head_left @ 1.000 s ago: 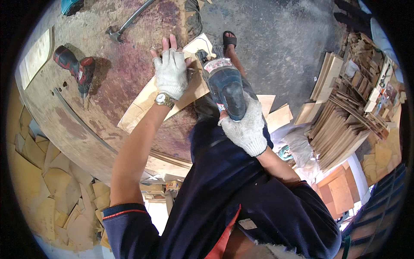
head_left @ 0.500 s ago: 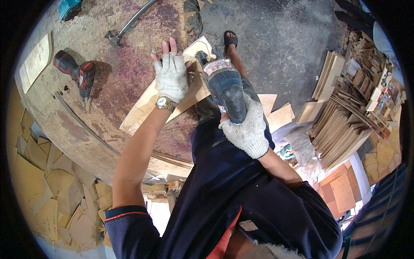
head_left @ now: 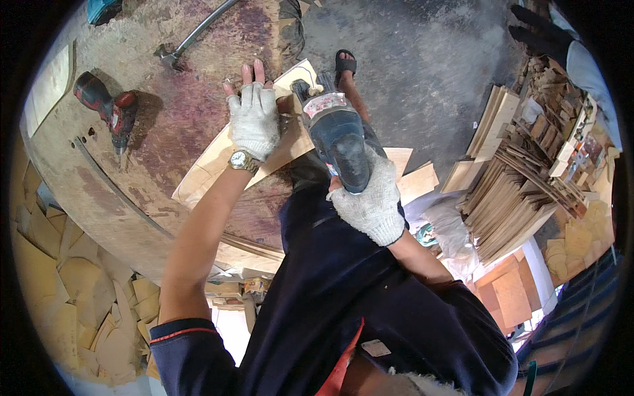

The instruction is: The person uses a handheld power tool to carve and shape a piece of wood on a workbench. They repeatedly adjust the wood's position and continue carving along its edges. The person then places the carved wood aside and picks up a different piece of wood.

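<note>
While the left hand lies flat on the pale board, fingers spread and not gripping anything, the right hand is wrapped snugly around a dark blue power tool, jigsaw by the looks of it. The board sits on the worn table, upper middle of the frame, running down toward the left. Progress-wise, I'd call it partway: the tool's front end is at the board's upper end, right by a dark curved line, but can't tell if that's drawn or cut. No piece looks fully off, so there's probably some cutting left.
</note>
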Demonstrator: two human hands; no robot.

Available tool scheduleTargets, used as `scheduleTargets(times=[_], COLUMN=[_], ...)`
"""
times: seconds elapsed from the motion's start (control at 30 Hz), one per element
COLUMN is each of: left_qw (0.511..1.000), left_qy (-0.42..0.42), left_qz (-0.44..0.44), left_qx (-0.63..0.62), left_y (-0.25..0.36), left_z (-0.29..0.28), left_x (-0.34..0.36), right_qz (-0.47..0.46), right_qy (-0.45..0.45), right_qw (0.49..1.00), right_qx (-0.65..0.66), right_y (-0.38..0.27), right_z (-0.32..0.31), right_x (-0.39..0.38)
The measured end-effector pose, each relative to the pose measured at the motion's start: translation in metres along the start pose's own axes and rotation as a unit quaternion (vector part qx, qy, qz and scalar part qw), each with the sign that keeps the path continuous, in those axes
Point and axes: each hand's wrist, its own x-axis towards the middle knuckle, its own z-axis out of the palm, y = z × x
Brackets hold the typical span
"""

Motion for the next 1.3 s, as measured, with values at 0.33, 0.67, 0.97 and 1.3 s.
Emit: scheduleTargets(times=[0.33, 0.67, 0.97, 1.3], left_qw=[0.998, 0.993, 0.995, 0.998], left_qy=[-0.039, -0.097, -0.081, -0.063], left_qz=[-0.005, -0.012, -0.015, -0.016], left_qx=[0.047, 0.073, 0.054, 0.005], left_y=[-0.002, 0.001, 0.001, 0.0], left_z=[0.0, -0.01, -0.005, -0.005], left_x=[-0.001, 0.001, -0.001, -0.002], right_qz=[-0.042, -0.008, -0.024, -0.027], right_qy=[0.016, 0.001, 0.005, -0.002], right_qw=[0.997, 1.0, 0.998, 0.999], right_qx=[-0.056, -0.028, -0.056, -0.041], right_y=[-0.006, 0.005, 0.008, -0.007], right_z=[-0.002, 0.002, 0.004, 0.0], right_x=[-0.001, 0.003, 0.003, 0.01])
